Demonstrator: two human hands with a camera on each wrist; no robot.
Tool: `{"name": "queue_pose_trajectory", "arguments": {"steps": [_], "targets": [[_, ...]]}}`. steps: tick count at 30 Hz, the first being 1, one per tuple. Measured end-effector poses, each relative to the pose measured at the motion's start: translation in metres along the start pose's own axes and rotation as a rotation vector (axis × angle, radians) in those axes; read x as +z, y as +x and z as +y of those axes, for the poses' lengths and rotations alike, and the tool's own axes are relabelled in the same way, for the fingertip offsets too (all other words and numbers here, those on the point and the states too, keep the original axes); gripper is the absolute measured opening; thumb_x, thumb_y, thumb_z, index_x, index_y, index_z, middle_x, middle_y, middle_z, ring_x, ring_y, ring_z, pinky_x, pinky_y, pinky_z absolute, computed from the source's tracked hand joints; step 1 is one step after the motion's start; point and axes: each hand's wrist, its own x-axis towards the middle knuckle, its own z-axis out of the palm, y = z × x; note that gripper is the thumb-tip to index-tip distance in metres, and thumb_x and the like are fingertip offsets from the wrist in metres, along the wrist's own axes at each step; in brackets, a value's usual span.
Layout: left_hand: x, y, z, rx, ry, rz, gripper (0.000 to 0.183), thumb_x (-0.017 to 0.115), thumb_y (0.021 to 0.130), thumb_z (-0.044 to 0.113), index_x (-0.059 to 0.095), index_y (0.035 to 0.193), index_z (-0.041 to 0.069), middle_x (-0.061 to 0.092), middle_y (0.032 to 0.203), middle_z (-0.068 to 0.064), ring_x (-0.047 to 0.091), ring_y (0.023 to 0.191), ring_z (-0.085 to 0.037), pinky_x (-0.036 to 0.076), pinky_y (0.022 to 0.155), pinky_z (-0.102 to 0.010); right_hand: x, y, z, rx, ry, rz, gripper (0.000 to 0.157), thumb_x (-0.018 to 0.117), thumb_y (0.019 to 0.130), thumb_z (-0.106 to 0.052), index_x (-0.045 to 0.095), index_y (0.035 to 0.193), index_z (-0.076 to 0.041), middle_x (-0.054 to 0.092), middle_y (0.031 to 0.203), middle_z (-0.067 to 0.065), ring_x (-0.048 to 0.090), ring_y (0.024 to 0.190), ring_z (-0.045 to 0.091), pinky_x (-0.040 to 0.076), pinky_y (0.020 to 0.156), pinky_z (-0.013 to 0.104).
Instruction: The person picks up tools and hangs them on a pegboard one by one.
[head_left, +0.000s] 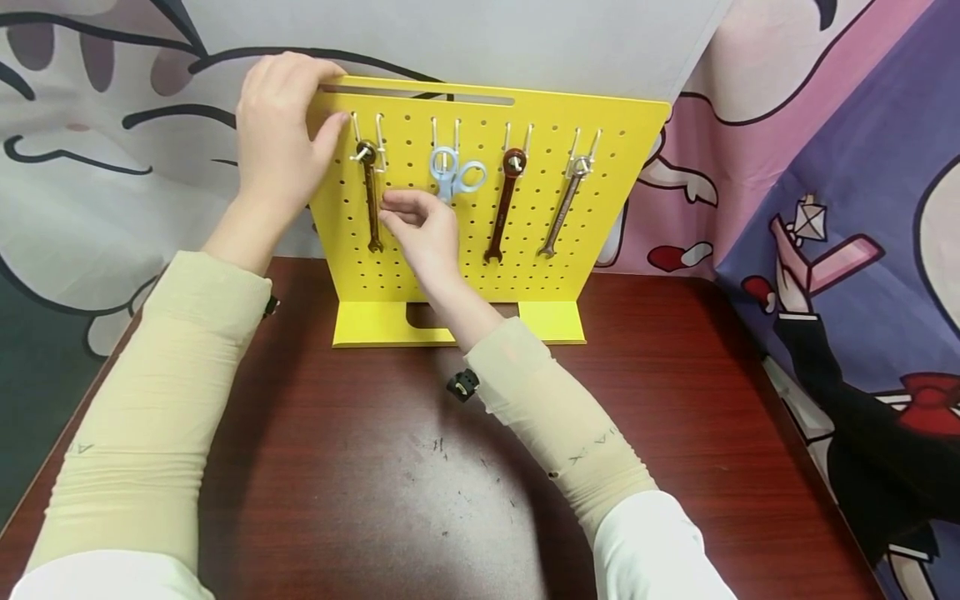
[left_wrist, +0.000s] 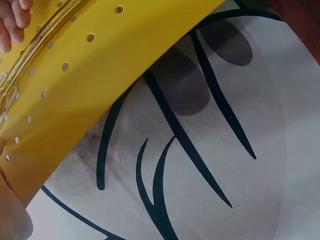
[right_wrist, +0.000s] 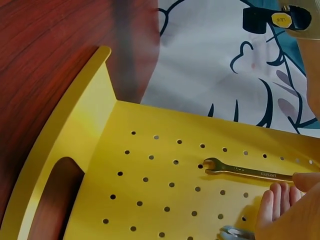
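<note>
Head view: the left hand (head_left: 281,125) grips the yellow pegboard's (head_left: 615,167) top corner, steadying it. The right hand (head_left: 423,229) pinches the gold wrench (head_left: 371,200) hanging from a hook.

Left wrist: fingers (left_wrist: 15,17) touch the board.

Right wrist: fingertips (right_wrist: 280,197) pinch the slim wrench's (right_wrist: 247,171) shaft; lifting it off likely needs an upward slide.

Staged demo desk: yellow tool pegboard (head_left: 600,167) on wooden table (head_left: 675,433), cartoon-print backdrop (head_left: 825,167).
</note>
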Motion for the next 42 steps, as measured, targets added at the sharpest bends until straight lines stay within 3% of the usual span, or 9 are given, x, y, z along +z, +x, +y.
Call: {"name": "queue_pose_trajectory", "arguments": {"steps": [12, 24, 32, 42], "targets": [[-0.007, 0.001, -0.002, 0.036, 0.063, -0.051, 0.034, 0.067, 0.104, 0.015, 0.066, 0.137, 0.006, 0.070, 0.134, -0.015, 0.057, 0.135, -0.034, 0.033, 0.128, -0.036, -0.031, -0.013, 0.004, -0.074, -0.051, -0.083, 0.026, 0.072, 0.097, 0.003, 0.071, 0.122, 0.008, 0.075, 0.123, 0.025, 0.073, 0.112, 0.034, 0.060, 0.094, 0.020], [-0.008, 0.002, -0.004, 0.076, 0.090, -0.101, 0.040, 0.061, 0.106, 0.010, 0.061, 0.146, 0.008, 0.066, 0.144, -0.016, 0.056, 0.142, -0.034, 0.021, 0.135, -0.031, -0.088, -0.027, 0.026, -0.063, -0.208, -0.106, 0.024, 0.073, 0.098, -0.003, 0.073, 0.120, 0.006, 0.076, 0.119, 0.024, 0.073, 0.110, 0.033, 0.061, 0.098, 0.031], [-0.015, -0.001, -0.004, 0.084, 0.120, -0.163, 0.046, 0.056, 0.109, 0.013, 0.054, 0.155, 0.013, 0.056, 0.159, -0.011, 0.041, 0.158, -0.026, 0.015, 0.137, -0.034, -0.130, -0.035, 0.039, -0.094, -0.320, -0.117, 0.029, 0.075, 0.097, -0.009, 0.072, 0.122, 0.006, 0.076, 0.117, 0.022, 0.072, 0.109, 0.033, 0.060, 0.102, 0.041], [-0.016, -0.018, -0.019, 0.146, 0.163, -0.140, 0.051, 0.055, 0.110, 0.015, 0.046, 0.160, 0.011, 0.040, 0.171, -0.008, 0.027, 0.164, -0.027, 0.012, 0.138, -0.040, -0.178, -0.054, 0.047, -0.132, -0.518, -0.090, 0.032, 0.078, 0.096, -0.012, 0.072, 0.124, 0.002, 0.075, 0.122, 0.020, 0.071, 0.116, 0.035, 0.055, 0.109, 0.045]]}}
